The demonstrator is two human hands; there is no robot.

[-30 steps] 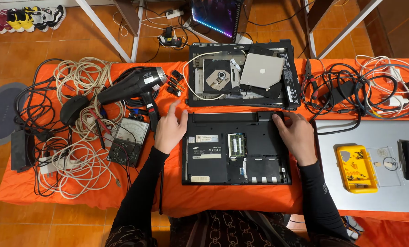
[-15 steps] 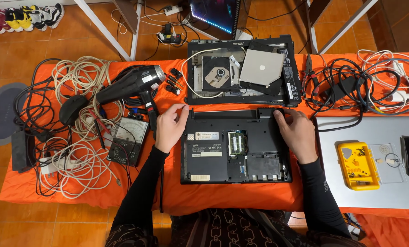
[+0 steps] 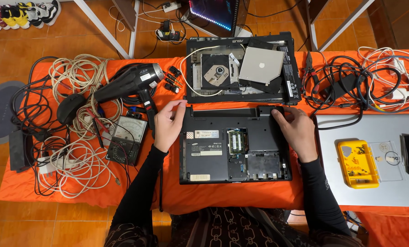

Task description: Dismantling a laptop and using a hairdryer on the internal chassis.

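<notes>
Only the one head view here, looking straight down at an orange-covered table (image 3: 241,196).

Count of the big stuff: three laptops. One black laptop (image 3: 234,144) lies upside down in the middle, bottom cover off, with a green memory stick (image 3: 236,139) showing in its open bay. A second stripped laptop chassis (image 3: 243,68) sits just behind it, touching or nearly so. A third, a silver laptop (image 3: 373,160), lies closed to the right.

Both hands are on the middle one. The left hand (image 3: 168,126) is curled around its back left corner, fingers bent, thumb at the edge. The right hand (image 3: 293,130) lies flat-ish on the back right corner, fingers spread a bit and pressing at the back edge. Neither is pinching anything loose.

Containers: the stripped chassis holds two optical drives, one opened drive (image 3: 218,71) with its disc hub showing and one silver closed drive (image 3: 261,64) leaning over it. One yellow parts box (image 3: 357,163) on the silver laptop has small screws and bits in it; can't count them.

Left side: one black hair dryer (image 3: 131,82), one analog multimeter (image 3: 126,139), one black mouse (image 3: 69,107), and a tangle of cables (image 3: 76,77). More cables (image 3: 351,84) on the right.
</notes>
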